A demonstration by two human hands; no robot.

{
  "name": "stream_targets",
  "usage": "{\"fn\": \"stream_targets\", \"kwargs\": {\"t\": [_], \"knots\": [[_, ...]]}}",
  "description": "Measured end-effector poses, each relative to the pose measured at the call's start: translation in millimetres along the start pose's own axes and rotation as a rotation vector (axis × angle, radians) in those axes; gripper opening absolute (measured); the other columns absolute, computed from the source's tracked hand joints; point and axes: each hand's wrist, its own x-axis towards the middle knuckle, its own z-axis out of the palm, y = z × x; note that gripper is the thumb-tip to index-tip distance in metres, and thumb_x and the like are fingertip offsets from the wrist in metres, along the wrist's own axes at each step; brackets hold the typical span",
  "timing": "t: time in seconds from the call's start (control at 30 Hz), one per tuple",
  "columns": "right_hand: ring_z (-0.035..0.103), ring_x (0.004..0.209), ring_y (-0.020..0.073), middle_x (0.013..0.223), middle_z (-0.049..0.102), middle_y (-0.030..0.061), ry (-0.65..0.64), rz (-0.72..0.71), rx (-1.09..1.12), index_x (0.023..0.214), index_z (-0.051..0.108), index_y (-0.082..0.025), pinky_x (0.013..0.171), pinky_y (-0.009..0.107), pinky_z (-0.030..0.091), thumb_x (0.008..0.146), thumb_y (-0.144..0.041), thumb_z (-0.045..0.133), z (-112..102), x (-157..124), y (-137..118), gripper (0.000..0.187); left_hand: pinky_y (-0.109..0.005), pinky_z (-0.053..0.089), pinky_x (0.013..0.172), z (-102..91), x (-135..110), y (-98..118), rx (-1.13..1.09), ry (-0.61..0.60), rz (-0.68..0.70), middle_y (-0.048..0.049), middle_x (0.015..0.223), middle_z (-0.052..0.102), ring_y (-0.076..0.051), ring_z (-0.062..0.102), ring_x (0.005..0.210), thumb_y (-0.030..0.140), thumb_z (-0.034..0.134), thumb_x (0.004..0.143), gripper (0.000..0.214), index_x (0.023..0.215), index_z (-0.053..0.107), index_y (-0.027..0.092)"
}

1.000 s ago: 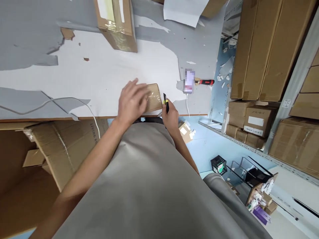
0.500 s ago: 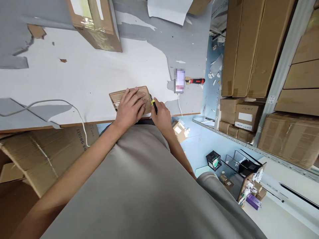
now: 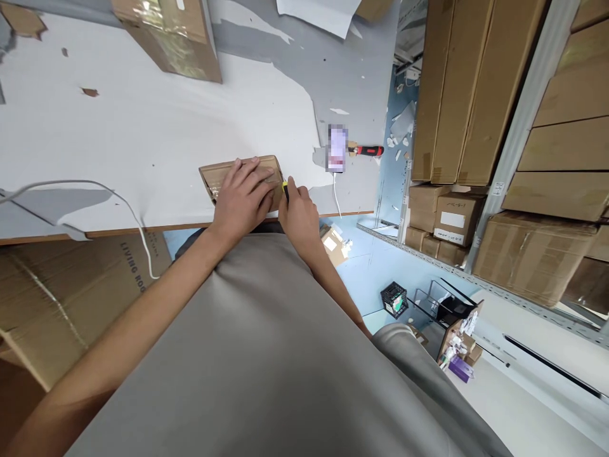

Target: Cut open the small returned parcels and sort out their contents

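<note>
A small flat cardboard box (image 3: 215, 176) with shiny clear tape lies near the front edge of the white-topped table (image 3: 190, 120). My left hand (image 3: 242, 193) rests flat over its top, fingers stretched out and pressing it down. Wrapped in my right hand (image 3: 299, 216) is a utility knife (image 3: 285, 188) with a yellow and black handle. The knife's front end is at the box's right edge; whether the blade is in the cardboard cannot be made out.
A larger taped carton (image 3: 190, 51) stands at the back left. A phone (image 3: 337, 149) on a white cable lies right, beside a red-and-black handled tool (image 3: 370, 150). Another white cable (image 3: 124, 200) hangs over the front edge. Shelves of cartons (image 3: 466, 89) rise at the right.
My right hand and the knife have drawn slightly toward me along the box's right edge. My left hand stays on the box. The whole view has shifted a little.
</note>
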Motion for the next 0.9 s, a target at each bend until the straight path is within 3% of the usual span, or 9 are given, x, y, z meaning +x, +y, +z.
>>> {"fn": "stream_targets", "kwargs": {"t": [0.2, 0.43, 0.53, 0.63, 0.73, 0.83, 0.9], "knots": [[0.085, 0.121, 0.0405, 0.123, 0.084, 0.0226, 0.008, 0.042, 0.053, 0.182, 0.041, -0.015, 0.108, 0.057, 0.068, 0.124, -0.031, 0.047, 8.1, -6.5, -1.2, 0.061, -0.076, 0.023, 0.150, 2.8, -0.1, -4.2, 0.013, -0.011, -0.014, -0.0073, 0.151, 0.081, -0.040, 0.053, 0.172, 0.052, 0.059, 0.115, 0.031, 0.127, 0.083, 0.037], [0.088, 0.119, 0.0408, 0.125, 0.088, 0.0269, -0.135, 0.175, -0.081, 0.168, 0.057, -0.011, 0.102, 0.052, 0.068, 0.121, -0.018, 0.048, -7.1, -37.5, -7.8, 0.049, -0.076, 0.024, 0.150, 7.7, -1.0, -10.3, 0.017, -0.010, 0.015, -0.0065, 0.153, 0.082, -0.040, 0.054, 0.172, 0.045, 0.064, 0.113, 0.027, 0.129, 0.085, 0.039], [0.088, 0.115, 0.0382, 0.123, 0.089, 0.0220, -0.118, 0.130, -0.057, 0.159, 0.064, -0.016, 0.101, 0.047, 0.067, 0.123, -0.022, 0.051, -14.4, -54.0, -2.3, 0.039, -0.076, 0.025, 0.150, -0.3, -2.1, -9.6, -0.002, -0.017, 0.024, -0.0073, 0.149, 0.083, -0.040, 0.055, 0.171, 0.048, 0.064, 0.113, 0.031, 0.134, 0.083, 0.037], [0.088, 0.111, 0.0345, 0.120, 0.090, 0.0159, -0.007, 0.047, 0.075, 0.145, 0.069, -0.022, 0.100, 0.043, 0.066, 0.127, -0.036, 0.049, -15.1, -57.3, 21.0, 0.031, -0.080, 0.024, 0.149, -18.2, -12.4, -15.2, 0.019, -0.009, 0.014, -0.0078, 0.150, 0.083, -0.042, 0.053, 0.172, 0.051, 0.065, 0.113, 0.034, 0.138, 0.082, 0.036], [0.088, 0.103, 0.0265, 0.116, 0.089, 0.0118, 0.112, 0.050, 0.287, 0.134, 0.069, -0.024, 0.100, 0.039, 0.066, 0.129, -0.046, 0.041, 1.1, -25.3, 53.9, 0.036, -0.079, 0.024, 0.149, -39.3, -34.4, -27.6, 0.093, 0.005, 0.005, -0.0048, 0.156, 0.080, -0.040, 0.051, 0.174, 0.053, 0.064, 0.114, 0.035, 0.139, 0.081, 0.035], [0.086, 0.105, 0.0221, 0.125, 0.087, 0.0122, 0.090, 0.043, 0.548, 0.126, 0.067, -0.025, 0.096, 0.036, 0.068, 0.128, -0.046, 0.042, 34.7, 36.8, 73.4, 0.033, -0.072, 0.033, 0.147, -55.0, -59.4, -40.1, 0.178, 0.057, -0.010, -0.0031, 0.161, 0.078, -0.035, 0.053, 0.173, 0.057, 0.059, 0.118, 0.038, 0.142, 0.079, 0.035], [0.084, 0.106, 0.0228, 0.122, 0.086, 0.0118, 0.042, 0.076, 0.651, 0.116, 0.066, -0.027, 0.094, 0.037, 0.068, 0.125, -0.048, 0.047, 59.5, 75.7, 72.7, 0.030, -0.068, 0.043, 0.142, -61.2, -72.9, -45.4, 0.216, 0.137, -0.006, -0.0061, 0.162, 0.077, -0.035, 0.056, 0.170, 0.057, 0.060, 0.119, 0.038, 0.142, 0.080, 0.036]]}}
